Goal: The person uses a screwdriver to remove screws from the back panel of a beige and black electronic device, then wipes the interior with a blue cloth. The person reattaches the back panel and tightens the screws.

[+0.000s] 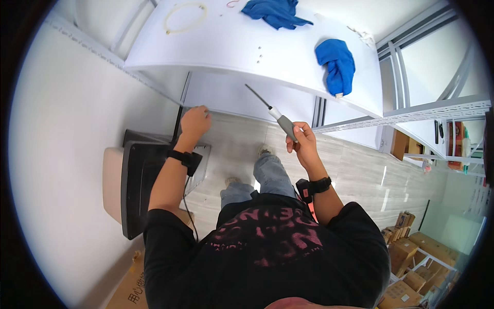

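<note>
In my right hand (pixel 304 145) is a screwdriver (pixel 286 127) with a grey and white handle. Its thin dark shaft points up and away to the left, with the tip in the air below the front edge of the white shelf (pixel 216 54). My left hand (pixel 196 122) is closed and hangs in front of the shelf's left part. Something small and dark shows at its fingertips, too small to name. Several tiny metal pieces (pixel 259 54), perhaps screws, lie on the shelf top.
Two blue cloth items (pixel 337 67) and a yellowish loop (pixel 185 18) rest on the shelf. A black and beige chair-like piece (pixel 149 185) stands at my left by the white wall. Metal racking (pixel 406 110) runs to the right. Cardboard boxes (pixel 406 257) are stacked at the lower right.
</note>
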Action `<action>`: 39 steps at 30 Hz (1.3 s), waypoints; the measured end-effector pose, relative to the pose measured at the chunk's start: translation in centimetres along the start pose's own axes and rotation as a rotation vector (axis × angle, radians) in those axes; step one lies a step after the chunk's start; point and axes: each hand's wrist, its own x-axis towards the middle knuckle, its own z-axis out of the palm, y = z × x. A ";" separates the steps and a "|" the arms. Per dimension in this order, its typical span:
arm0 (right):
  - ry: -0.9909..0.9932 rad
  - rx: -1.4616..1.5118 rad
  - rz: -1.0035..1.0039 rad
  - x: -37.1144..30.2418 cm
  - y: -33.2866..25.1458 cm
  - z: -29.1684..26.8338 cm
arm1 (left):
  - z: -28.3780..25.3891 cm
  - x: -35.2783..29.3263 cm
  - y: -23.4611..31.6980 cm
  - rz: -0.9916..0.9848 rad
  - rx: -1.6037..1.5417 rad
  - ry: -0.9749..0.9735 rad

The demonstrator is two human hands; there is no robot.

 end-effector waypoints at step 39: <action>-0.883 -0.229 0.160 12.4 -6.1 6.1 | -7.7 -6.5 6.4 -0.276 -2.093 0.506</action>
